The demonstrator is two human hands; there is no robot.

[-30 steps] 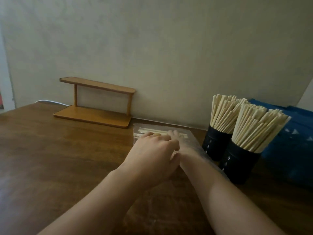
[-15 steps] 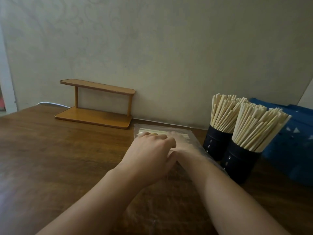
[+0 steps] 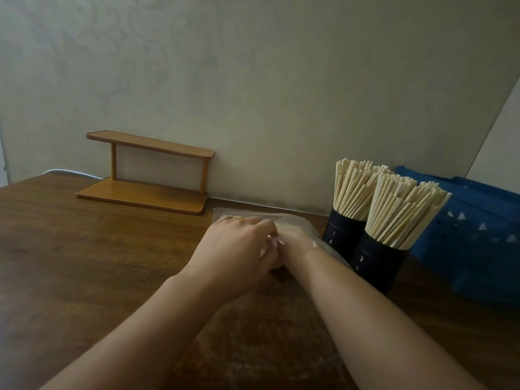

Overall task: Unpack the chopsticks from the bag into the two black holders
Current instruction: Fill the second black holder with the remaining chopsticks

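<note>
- A white cable [image 3: 71, 173] shows at the left edge of the frame, its far end hidden behind the wooden shelf [image 3: 146, 171], which stands against the wall on the table [image 3: 70, 263].
- The left hand [image 3: 235, 253] lies at the centre of the frame, back up, fingers curled down onto the clear plastic bag [image 3: 302, 220]. Its fingertips are hidden under the hand, so I cannot tell whether it pinches the bag or only presses it.
- The bag lies flat on the table, just left of the holders. Its near part is covered by both hands, and only a pale band of chopsticks in the bag [image 3: 284, 226] shows through the plastic, too blurred to count.
- The right hand [image 3: 295, 243] is inside the bag, with plastic over the wrist. The left hand covers its fingers, so I cannot tell whether they are apart or closed on chopsticks.
- Two black holders stand right of centre, touching or nearly so: the rear holder [image 3: 342, 235] is partly hidden by the front holder [image 3: 378, 263]. Each is packed with upright pale chopsticks [image 3: 399, 209] fanning out at the top.
- A blue crate [image 3: 478, 235] sits at the right edge, cut off by the frame.
</note>
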